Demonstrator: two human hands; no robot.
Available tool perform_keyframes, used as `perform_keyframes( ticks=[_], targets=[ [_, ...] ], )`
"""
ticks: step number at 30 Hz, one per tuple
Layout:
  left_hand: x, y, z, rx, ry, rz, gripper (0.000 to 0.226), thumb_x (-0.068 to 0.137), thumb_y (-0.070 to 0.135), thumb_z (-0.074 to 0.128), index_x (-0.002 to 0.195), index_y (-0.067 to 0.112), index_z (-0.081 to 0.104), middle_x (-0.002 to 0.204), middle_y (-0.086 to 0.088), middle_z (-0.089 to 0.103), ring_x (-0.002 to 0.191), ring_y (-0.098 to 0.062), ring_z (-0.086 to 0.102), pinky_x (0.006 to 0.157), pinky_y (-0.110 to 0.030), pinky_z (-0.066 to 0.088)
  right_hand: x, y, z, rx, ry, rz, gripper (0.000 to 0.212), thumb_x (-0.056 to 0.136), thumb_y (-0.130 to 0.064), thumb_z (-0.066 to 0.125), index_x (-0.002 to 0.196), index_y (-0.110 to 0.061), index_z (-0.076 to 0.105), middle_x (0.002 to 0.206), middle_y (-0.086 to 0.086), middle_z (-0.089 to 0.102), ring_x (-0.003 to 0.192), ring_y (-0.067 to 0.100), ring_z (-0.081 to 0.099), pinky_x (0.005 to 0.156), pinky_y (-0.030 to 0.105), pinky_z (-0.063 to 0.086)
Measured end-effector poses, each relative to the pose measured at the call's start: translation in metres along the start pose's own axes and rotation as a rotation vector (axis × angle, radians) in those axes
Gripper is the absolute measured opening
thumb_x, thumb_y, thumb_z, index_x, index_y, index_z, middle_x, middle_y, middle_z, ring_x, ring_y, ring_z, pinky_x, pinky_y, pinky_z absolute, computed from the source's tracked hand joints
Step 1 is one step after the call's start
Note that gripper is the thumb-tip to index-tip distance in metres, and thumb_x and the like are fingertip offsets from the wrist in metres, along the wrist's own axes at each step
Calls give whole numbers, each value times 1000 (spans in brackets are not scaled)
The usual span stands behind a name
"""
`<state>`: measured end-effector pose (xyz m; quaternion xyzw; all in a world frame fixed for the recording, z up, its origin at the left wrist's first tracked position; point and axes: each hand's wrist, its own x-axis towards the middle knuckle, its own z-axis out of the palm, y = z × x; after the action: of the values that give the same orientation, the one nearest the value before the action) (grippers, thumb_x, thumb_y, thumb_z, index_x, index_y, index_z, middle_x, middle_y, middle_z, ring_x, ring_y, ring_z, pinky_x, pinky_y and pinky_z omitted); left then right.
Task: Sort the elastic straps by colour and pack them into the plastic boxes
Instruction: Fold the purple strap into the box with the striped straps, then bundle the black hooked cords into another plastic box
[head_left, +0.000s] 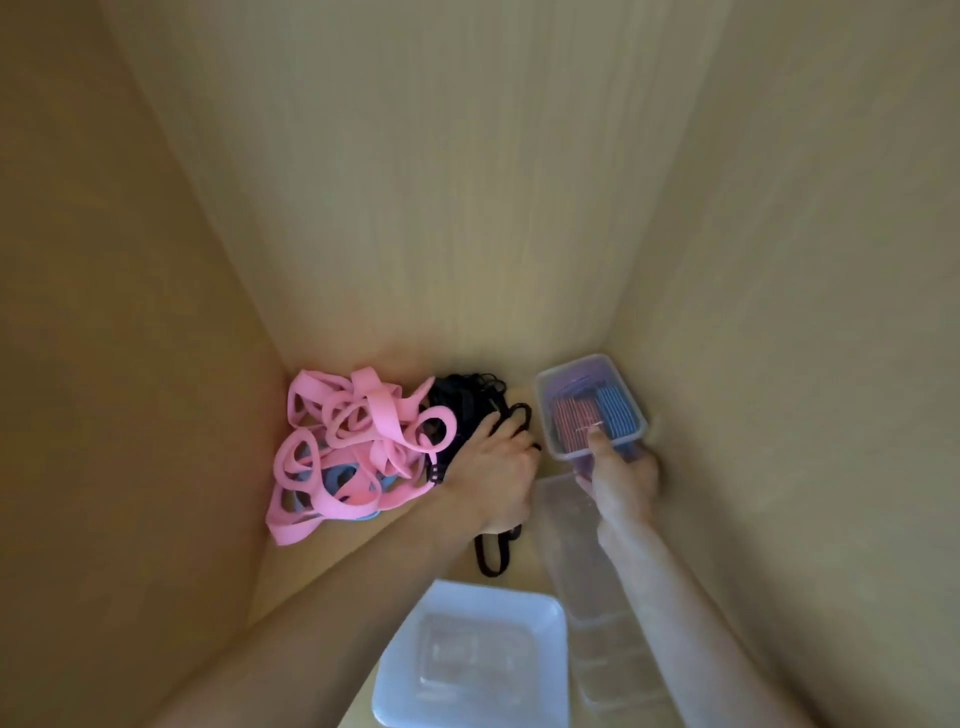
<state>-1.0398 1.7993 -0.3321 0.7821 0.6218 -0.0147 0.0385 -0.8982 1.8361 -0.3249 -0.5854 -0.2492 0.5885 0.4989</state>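
At the near edge of the wooden surface (322, 561), a white tray (467, 649) and a long clear box (608, 654) are laid. Farther in, black straps (462, 400) are gripped by the left hand (493, 462), and a small plastic box (544, 410) of red and blue straps is clasped by the right hand (623, 478). Pink straps (363, 415) are heaped beyond.
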Motion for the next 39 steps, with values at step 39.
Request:
perform_keyframes(
  ticks=[39],
  targets=[
    [-35, -7, 18, -274, 81, -59, 49, 94, 31, 54, 143, 23, 53, 160, 0, 34, 154, -20, 13, 126, -37, 2, 9, 24, -38, -341, -46, 7, 15, 91, 3, 53, 103, -4, 60, 87, 9, 60, 71, 23, 59, 65, 36, 55]
  ],
)
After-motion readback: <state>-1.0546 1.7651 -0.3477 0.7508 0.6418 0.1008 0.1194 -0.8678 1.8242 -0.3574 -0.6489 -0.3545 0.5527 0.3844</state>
